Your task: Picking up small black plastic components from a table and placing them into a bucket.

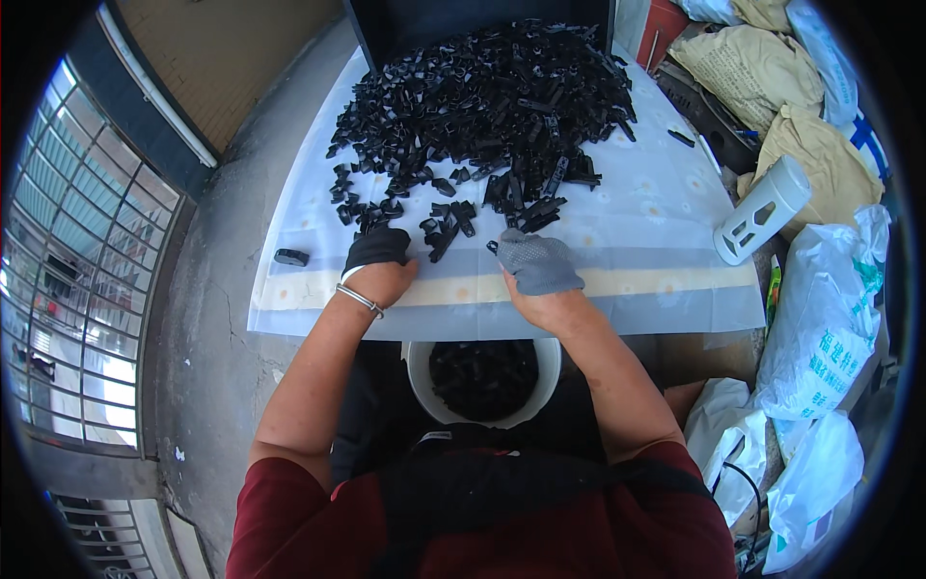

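I see my left hand (378,253) in a black glove, resting palm down on the white table cover (656,241), fingers spread loosely and flat, gripping nothing that I can make out. Just past its fingertips lie scattered black plastic parts (449,220), the near fringe of the big pile (492,96) further out. My right hand (536,262) wears a grey glove; its fingers are curled together, and a small black piece (493,247) sits at the fingertips, though I cannot tell whether it is pinched or only touched. Below both wrists, under the table edge, a white bucket (420,381) holds more black parts. A single black part (290,257) lies apart, left of my left fingers. A white bottle (762,210) lies well right of my right fingers
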A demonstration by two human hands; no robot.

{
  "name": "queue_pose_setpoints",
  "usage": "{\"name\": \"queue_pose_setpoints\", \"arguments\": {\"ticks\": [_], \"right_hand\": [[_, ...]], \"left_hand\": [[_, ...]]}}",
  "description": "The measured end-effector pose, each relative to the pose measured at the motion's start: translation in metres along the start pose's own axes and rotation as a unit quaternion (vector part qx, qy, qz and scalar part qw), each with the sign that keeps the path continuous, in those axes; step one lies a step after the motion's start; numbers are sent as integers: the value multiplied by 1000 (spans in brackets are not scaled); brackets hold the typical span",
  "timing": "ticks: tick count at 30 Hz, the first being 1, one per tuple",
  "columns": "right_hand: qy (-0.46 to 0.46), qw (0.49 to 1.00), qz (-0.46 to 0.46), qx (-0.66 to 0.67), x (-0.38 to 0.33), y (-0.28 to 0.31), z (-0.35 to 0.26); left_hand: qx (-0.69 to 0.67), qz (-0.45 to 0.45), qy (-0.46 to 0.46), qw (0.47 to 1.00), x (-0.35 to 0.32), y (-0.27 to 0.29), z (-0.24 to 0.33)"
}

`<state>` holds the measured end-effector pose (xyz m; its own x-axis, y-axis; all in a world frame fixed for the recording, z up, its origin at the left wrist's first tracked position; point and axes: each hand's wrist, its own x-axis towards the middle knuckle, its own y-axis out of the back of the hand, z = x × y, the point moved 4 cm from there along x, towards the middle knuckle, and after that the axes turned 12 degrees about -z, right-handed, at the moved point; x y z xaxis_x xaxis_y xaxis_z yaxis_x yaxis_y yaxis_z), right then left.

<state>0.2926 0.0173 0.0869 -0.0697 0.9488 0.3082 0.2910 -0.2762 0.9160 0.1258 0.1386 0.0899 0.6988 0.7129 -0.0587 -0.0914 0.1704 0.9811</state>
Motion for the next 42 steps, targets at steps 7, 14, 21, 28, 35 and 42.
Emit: {"name": "queue_pose_setpoints", "arguments": {"ticks": [7, 14, 21, 28, 35, 42], "right_hand": [[-111, 987, 116, 1, 12, 32, 25], [-120, 990, -25, -71, 32, 4, 37], [-100, 993, 16, 63, 10, 17, 18], [154, 977, -62, 131, -21, 7, -58], [141, 973, -82, 164, -25, 3, -57], [135, 978, 11, 160, -25, 12, -56]], "left_hand": [[-56, 81, -4, 995, -13, -2, -9], [-139, 55, 28, 988, -19, -4, -25], [-486, 6, 50, 873, -44, -24, -18], [-543, -119, -36, 830, -71, -41, 27], [-507, -156, -77, 844, -76, -20, 44], [-484, 23, -48, 874, -84, -23, 43]]}}
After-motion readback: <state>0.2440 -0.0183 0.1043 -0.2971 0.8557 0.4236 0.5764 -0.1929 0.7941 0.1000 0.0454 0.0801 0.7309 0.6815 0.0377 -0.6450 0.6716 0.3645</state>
